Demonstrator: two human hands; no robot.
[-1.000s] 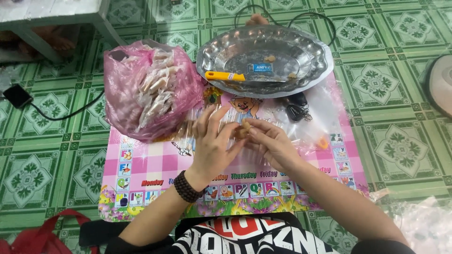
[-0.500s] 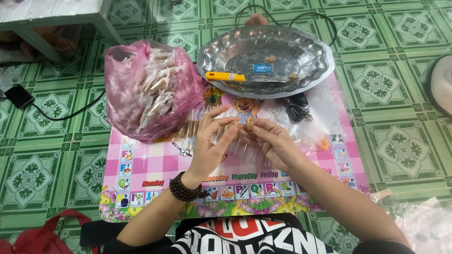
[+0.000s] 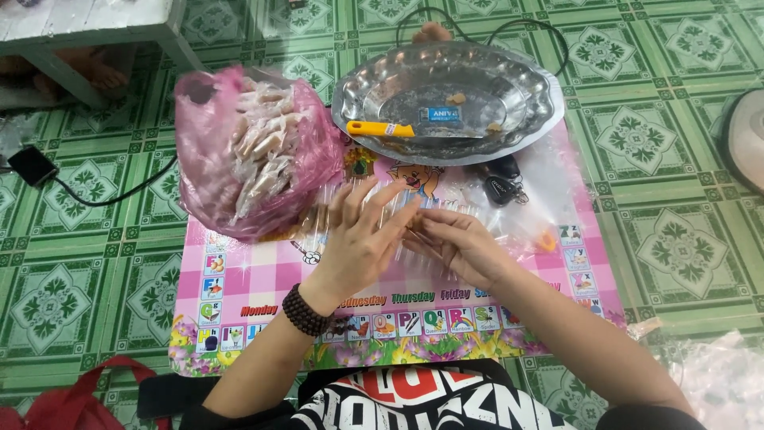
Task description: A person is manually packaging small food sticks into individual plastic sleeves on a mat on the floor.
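Two bare hands meet over a pink picture mat [image 3: 239, 287] spread on the green patterned floor tiles [image 3: 676, 239]. At far left a black adapter with its cord [image 3: 32, 165] lies on the tiles, and a red bag strap [image 3: 79, 394] shows at the lower edge. Next comes a pink plastic bag [image 3: 247, 159] stuffed with small wrapped sweets, sitting on the mat's upper left corner. The left hand [image 3: 362, 239], a dark bead bracelet [image 3: 306, 310] at its wrist, has its fingers spread and straight, pressing on a clear plastic wrapper [image 3: 446, 219] that lies on the mat at its middle. Touching it from the other side, the right hand [image 3: 461, 247] has fingers curled, pinching the same wrapper; what lies inside the film is too small to tell. Above them a scalloped metal tray [image 3: 541, 103] rests on the mat's top edge, holding a yellow-handled knife [image 3: 382, 128] and a few crumbs. Just right of the hands lie black car keys [image 3: 501, 183].
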